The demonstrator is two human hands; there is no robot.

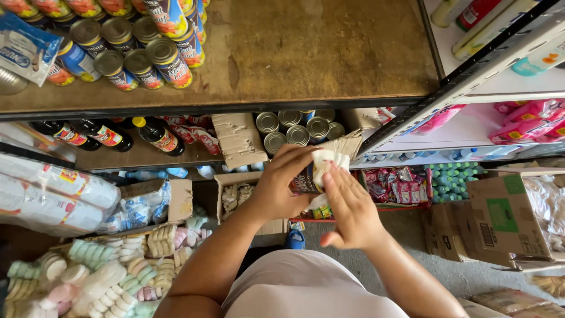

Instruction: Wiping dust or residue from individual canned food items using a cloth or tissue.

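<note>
My left hand (279, 185) grips a dark labelled can (305, 181) in front of my chest. Over the can's top and side lies a white cloth (327, 162), pressed there by the flat fingers of my right hand (348, 207). Both hands are just below a wooden shelf (306, 59). More tin cans (294, 129) stand in an opened cardboard carton (238, 138) on the lower shelf right behind my hands.
Labelled cans (138, 56) crowd the top shelf's left end. Dark sauce bottles (106, 134) lie on the lower shelf. Wrapped rolls (50, 194) and pastel soap bars (106, 271) fill the left. Cardboard boxes (506, 218) and green-capped bottles (453, 179) stand right, beside white racks (500, 70).
</note>
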